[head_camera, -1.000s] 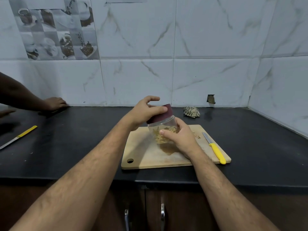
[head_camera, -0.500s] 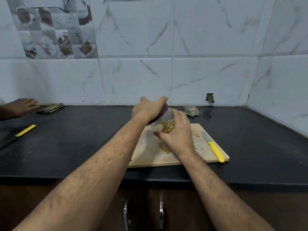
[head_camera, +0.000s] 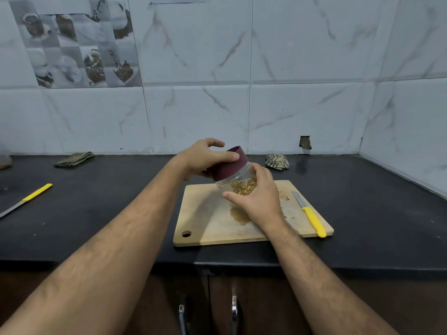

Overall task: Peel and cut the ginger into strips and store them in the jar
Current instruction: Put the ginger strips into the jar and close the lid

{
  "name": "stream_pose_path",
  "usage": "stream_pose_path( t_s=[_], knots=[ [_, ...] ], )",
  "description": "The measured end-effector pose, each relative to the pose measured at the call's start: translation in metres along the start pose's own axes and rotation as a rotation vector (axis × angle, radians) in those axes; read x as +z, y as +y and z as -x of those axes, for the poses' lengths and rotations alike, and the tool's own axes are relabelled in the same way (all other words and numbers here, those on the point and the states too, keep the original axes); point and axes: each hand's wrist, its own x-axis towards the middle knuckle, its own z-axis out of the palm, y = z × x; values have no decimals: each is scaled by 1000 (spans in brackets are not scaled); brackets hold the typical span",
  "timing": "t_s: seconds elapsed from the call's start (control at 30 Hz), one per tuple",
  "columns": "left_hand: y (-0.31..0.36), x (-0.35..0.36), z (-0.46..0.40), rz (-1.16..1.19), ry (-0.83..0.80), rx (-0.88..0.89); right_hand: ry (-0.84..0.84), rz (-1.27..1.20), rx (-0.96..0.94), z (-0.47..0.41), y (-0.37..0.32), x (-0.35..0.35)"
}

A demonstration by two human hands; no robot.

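Marble-tiled wall [head_camera: 302,68] behind black countertop [head_camera: 108,213]

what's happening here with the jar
A person is holding a clear jar tilted above a wooden cutting board. The left hand grips its maroon lid; the right hand holds the body, which has ginger strips inside. A yellow-handled knife lies on the board's right side, with a few scraps beside it.
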Motion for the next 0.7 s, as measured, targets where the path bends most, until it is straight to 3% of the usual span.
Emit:
stream_pose_path(
  t_s=[0.1,0.17,0.47,0.7],
  knots=[
    [7,12,2,-170,205,-3,44,60,-37,1,-4,3],
    [11,16,4,-270,251,-7,42,65,-44,1,-4,3],
    [8,1,5,-154,72,14,-68,-152,63,-2,5,-7],
    [7,1,4,-93,121,-26,-63,-130,16,0,-1,-7]
  ],
)
